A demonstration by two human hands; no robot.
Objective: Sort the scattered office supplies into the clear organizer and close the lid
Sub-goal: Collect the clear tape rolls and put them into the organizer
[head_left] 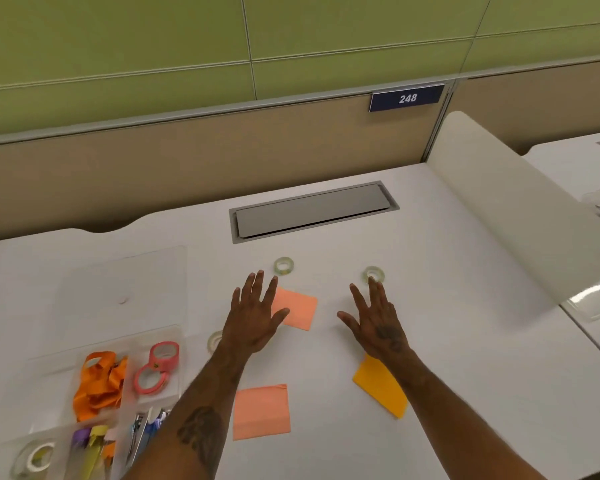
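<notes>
My left hand point(253, 313) hovers open, fingers spread, over the left edge of a salmon sticky-note pad point(300, 311). My right hand point(374, 317) is open too, its fingertips just short of a clear tape roll point(374, 273). Another clear tape roll point(284, 265) lies beyond my left hand, and a third point(214, 340) peeks out beside my left wrist. A second salmon pad point(261, 412) and a yellow-orange pad point(381, 386) lie nearer me. The clear organizer point(63, 362) at lower left holds orange ribbon point(99, 386), pink tape rolls point(156, 367), pens and a tape roll; its lid point(118, 289) lies open behind.
A grey cable hatch point(314, 211) is set into the white desk behind the supplies. A translucent curved divider point(520, 216) rises at the right. A beige partition with a "248" sign point(407, 98) closes off the back.
</notes>
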